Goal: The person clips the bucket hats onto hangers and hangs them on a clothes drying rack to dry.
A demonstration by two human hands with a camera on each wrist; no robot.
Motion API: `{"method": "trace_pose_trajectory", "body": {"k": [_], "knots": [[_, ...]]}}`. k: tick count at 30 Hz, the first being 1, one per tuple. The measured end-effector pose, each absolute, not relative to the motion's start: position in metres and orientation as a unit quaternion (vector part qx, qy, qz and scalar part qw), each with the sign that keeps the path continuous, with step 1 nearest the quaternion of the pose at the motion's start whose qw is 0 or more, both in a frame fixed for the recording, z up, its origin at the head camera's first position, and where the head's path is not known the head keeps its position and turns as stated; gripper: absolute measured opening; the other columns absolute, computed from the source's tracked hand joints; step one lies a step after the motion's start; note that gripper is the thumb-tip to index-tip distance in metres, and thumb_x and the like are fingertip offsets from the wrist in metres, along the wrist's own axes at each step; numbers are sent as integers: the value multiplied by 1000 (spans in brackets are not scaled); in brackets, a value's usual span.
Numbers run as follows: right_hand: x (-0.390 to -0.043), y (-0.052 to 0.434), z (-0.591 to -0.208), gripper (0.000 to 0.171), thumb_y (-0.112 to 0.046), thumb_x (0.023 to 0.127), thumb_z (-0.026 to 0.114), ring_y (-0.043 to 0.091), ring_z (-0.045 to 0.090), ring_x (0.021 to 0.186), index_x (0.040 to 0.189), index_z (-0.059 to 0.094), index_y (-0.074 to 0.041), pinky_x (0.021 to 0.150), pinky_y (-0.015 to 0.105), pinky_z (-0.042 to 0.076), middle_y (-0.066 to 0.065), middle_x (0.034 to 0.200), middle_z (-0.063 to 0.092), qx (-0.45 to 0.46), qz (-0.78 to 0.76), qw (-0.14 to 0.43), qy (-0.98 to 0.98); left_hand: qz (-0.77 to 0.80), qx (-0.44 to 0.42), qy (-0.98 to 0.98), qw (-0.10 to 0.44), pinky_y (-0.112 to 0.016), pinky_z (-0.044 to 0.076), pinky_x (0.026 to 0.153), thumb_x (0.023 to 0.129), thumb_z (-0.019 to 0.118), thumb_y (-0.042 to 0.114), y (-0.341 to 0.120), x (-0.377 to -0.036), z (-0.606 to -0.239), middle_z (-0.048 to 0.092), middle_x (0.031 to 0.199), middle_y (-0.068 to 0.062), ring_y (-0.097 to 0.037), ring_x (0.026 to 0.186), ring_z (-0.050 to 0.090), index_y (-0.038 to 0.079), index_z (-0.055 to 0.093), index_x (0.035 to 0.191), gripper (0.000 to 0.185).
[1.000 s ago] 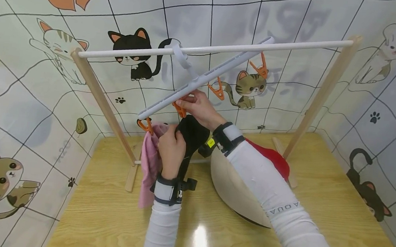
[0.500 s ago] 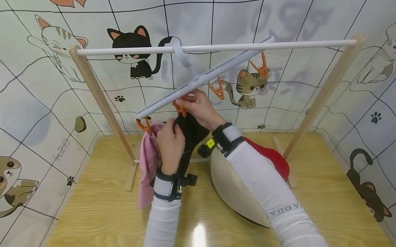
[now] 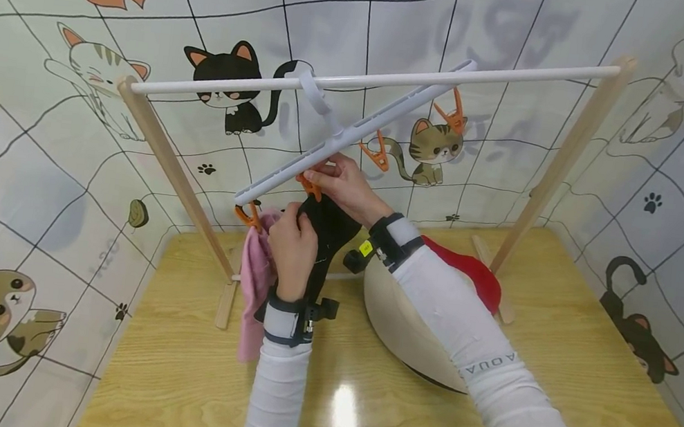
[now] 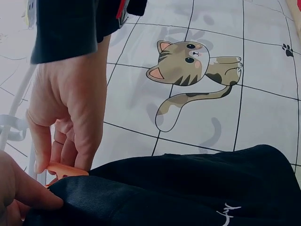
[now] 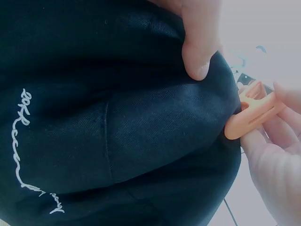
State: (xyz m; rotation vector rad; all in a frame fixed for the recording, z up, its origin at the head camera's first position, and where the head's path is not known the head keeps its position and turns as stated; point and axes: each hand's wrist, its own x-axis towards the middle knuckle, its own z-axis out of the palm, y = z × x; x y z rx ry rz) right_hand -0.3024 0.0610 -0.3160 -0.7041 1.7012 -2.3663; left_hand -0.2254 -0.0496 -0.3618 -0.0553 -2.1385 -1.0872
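Black cap (image 3: pixel 329 229) held by left hand (image 3: pixel 292 250), touching right hand's (image 3: pixel 345 187) orange clip (image 3: pixel 309 188).

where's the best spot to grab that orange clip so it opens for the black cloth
Pinch the orange clip by its two flared handle tabs, on the end away from the black cloth. The right hand already comes from that far side, probably best, while the left hand holds the cloth's edge at the jaws.
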Motion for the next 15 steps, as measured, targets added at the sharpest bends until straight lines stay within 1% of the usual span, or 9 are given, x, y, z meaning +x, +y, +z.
{"method": "trace_pose_trajectory", "body": {"k": [4,7,11,15], "knots": [[-301,60,-316,23,9,94,52,16,62,93,116,51,0,96,38,46,5,95,64,-226,-785,73,572,-416,-17,-832,368,-55,48,68,93,51,3,-50,-226,-364,67,85,-23,-45,77,63,-5,66,96,17],[-300,59,-317,21,9,94,51,16,61,93,113,51,-1,96,38,45,5,95,64,-228,-786,74,570,-414,-16,-833,366,-55,48,68,93,50,3,-51,-225,-365,67,84,-23,-44,76,63,-6,65,97,17],[-299,60,-317,18,7,95,52,18,61,98,110,51,-2,97,38,44,6,100,64,-230,-784,80,571,-420,-11,-834,357,-54,48,69,95,50,3,-51,-225,-367,66,86,-23,-42,76,63,-6,65,99,18],[-300,64,-320,22,5,95,53,22,60,103,116,51,-1,98,38,44,10,105,64,-236,-776,81,579,-424,-10,-835,352,-53,49,70,95,49,3,-52,-225,-368,67,88,-23,-41,78,63,-6,65,100,19]]}}
